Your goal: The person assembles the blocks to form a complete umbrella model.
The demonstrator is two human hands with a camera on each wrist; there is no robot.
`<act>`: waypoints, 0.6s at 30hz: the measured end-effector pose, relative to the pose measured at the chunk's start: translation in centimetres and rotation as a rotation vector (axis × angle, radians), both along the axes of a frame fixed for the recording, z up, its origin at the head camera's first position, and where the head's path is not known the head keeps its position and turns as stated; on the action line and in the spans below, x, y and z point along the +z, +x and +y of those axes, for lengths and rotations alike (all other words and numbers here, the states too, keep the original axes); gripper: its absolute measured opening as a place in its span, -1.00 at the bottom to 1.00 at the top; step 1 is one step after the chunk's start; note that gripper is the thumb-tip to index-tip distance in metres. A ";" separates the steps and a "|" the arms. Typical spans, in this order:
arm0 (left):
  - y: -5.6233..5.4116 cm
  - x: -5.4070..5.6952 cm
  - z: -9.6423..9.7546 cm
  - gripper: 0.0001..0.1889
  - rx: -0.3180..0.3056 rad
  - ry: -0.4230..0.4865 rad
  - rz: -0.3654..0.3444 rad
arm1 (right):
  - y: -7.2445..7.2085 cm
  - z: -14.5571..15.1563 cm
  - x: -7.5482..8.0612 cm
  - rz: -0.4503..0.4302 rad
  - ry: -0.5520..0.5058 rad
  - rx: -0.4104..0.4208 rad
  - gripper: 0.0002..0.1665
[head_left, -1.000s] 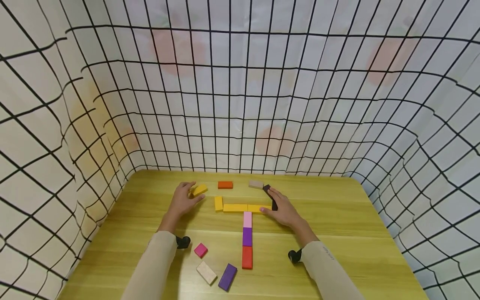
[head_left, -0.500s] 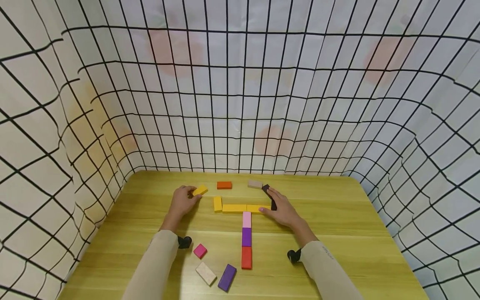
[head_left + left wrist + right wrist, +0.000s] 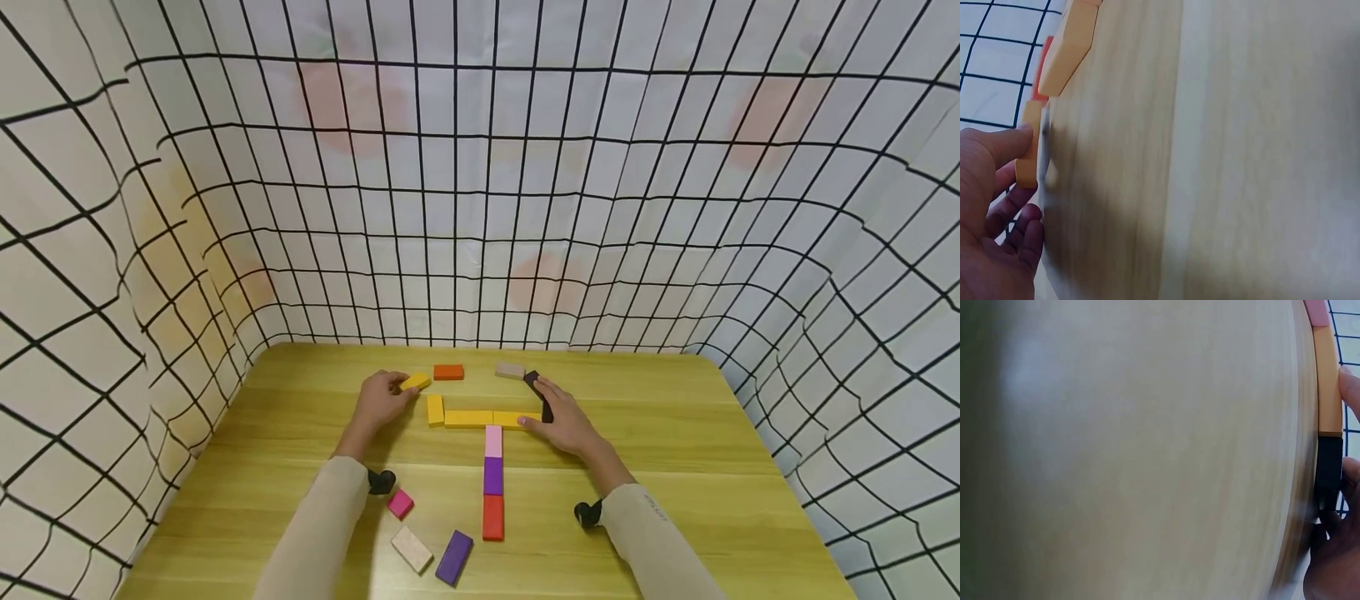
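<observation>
My left hand (image 3: 380, 400) pinches a yellow block (image 3: 416, 382) between thumb and fingers at the far left of the layout. The left wrist view shows the thumb on this yellow block (image 3: 1029, 145). My right hand (image 3: 566, 421) rests at the row's right end, its thumb touching a yellow block (image 3: 510, 419) and its fingers touching black blocks (image 3: 548, 412), partly hidden beneath them. A second yellow block (image 3: 468, 418) continues the row leftward, and an upright-set yellow block (image 3: 435, 409) stands at its left end. Pink (image 3: 492, 441), purple (image 3: 492, 476) and red blocks (image 3: 492, 517) run down from the row.
An orange-red block (image 3: 448, 372) and a pale block (image 3: 510, 370) lie along the back. Nearer the front left are a magenta block (image 3: 401, 503), a cream block (image 3: 412, 549) and a dark purple block (image 3: 453, 557). Black wire grid (image 3: 480, 242) bounds the wooden table.
My left hand has closed its fingers on the far-left yellow block and carried it a little rightward, toward the orange-red block. The right hand has stayed in place.
</observation>
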State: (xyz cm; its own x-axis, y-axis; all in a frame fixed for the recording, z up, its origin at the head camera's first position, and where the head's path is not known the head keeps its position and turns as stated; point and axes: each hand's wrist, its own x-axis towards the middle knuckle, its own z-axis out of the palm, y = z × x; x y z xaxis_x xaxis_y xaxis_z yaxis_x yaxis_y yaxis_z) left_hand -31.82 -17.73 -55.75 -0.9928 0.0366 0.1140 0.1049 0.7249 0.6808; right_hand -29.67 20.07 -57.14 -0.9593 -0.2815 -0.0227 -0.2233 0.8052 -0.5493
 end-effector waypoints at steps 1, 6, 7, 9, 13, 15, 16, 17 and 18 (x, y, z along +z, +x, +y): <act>-0.1 0.0 0.2 -0.57 0.000 0.000 -0.004 | 0.0 0.0 0.0 0.000 -0.001 -0.002 0.15; -0.5 0.0 1.0 -0.56 0.003 0.003 -0.023 | 0.0 0.0 0.0 -0.006 -0.002 -0.005 0.16; -0.5 0.0 1.1 -0.55 0.006 0.009 -0.035 | 0.0 0.0 0.0 -0.007 0.001 -0.004 0.16; -0.6 0.1 1.5 -0.54 0.010 0.022 -0.052 | 0.0 0.1 0.0 -0.008 0.005 -0.003 0.16; -0.7 0.3 2.2 -0.56 0.020 0.050 -0.075 | 0.0 0.1 0.0 0.000 0.000 0.003 0.15; -0.7 0.4 2.6 -0.57 0.027 0.065 -0.077 | 0.0 0.1 0.0 0.006 -0.002 0.005 0.14; -0.7 0.4 2.7 -0.58 0.031 0.072 -0.079 | 0.0 0.1 0.0 0.010 -0.004 0.005 0.14; -0.8 0.4 2.9 -0.58 0.036 0.077 -0.081 | 0.0 0.1 0.0 0.014 -0.005 0.006 0.14; -0.9 0.4 3.0 -0.59 0.040 0.079 -0.080 | 0.0 0.0 -0.1 0.016 -0.008 0.007 0.13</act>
